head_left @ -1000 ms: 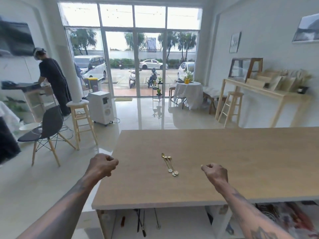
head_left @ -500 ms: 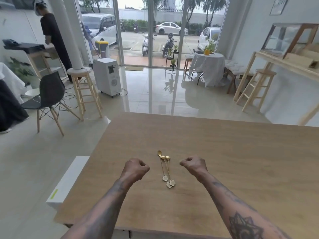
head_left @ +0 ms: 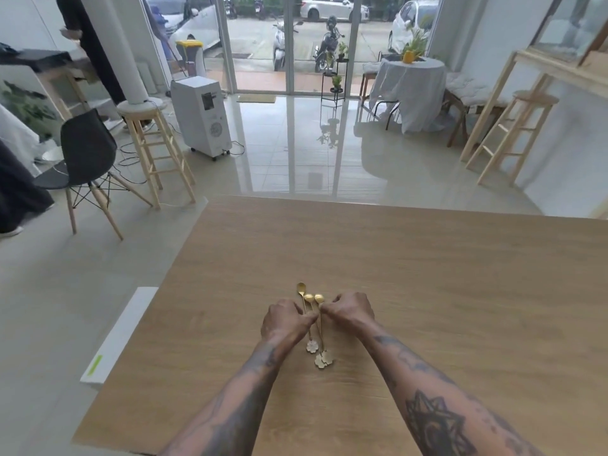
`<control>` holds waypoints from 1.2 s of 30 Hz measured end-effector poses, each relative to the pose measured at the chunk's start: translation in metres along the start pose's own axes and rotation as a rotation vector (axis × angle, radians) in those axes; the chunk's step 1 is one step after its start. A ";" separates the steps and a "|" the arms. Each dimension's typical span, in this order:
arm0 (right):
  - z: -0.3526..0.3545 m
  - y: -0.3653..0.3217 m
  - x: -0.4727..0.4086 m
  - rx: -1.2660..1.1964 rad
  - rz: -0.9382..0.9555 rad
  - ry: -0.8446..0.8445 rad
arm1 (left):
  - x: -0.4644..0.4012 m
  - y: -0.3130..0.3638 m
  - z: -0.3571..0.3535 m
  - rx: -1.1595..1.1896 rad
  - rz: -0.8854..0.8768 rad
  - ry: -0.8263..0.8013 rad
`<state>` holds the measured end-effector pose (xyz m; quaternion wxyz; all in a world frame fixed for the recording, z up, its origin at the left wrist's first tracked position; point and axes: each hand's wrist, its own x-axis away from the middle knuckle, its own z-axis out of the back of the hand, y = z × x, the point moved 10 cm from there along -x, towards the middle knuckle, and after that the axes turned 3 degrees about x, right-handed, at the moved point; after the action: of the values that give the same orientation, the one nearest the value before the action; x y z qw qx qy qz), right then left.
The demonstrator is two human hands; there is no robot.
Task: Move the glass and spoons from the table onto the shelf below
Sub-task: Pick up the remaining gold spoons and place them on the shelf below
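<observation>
Both hands, left hand (head_left: 285,320) and right hand (head_left: 349,311), were curled with fingertips pinching the stems of three gold spoons (head_left: 315,324) lying on the table (head_left: 427,291); best gathered as one bundle before lifting; no glass visible.

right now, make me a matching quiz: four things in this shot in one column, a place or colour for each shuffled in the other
Things:
1. spoons
2. chair
3. stool
4. round table

Descriptions:
A. black seat, wooden legs
B. draped in grey cloth, by the glass doors
C. gold, between left hand and right hand
D. bare light wood, beside the white pillar

Pairs: 1-C, 2-A, 3-D, 4-B
</observation>
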<state>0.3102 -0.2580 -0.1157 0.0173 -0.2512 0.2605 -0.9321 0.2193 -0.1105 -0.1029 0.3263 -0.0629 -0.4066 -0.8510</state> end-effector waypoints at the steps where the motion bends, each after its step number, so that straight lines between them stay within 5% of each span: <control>1: 0.000 -0.002 -0.002 0.026 0.009 0.003 | -0.001 0.002 -0.003 -0.010 -0.003 0.002; 12: 0.005 -0.007 -0.017 0.125 0.023 0.007 | -0.014 0.001 -0.001 0.011 0.127 0.014; 22: 0.016 0.005 -0.007 0.017 0.006 -0.001 | -0.003 -0.011 0.009 0.101 0.075 0.008; 36: 0.104 -0.069 0.129 -0.116 0.268 0.181 | 0.080 0.031 0.153 0.166 -0.191 0.215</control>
<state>0.2536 -0.2691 0.0546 0.1034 -0.1297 0.3458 -0.9235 0.1517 -0.0531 0.0482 0.2899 0.0947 -0.4423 -0.8434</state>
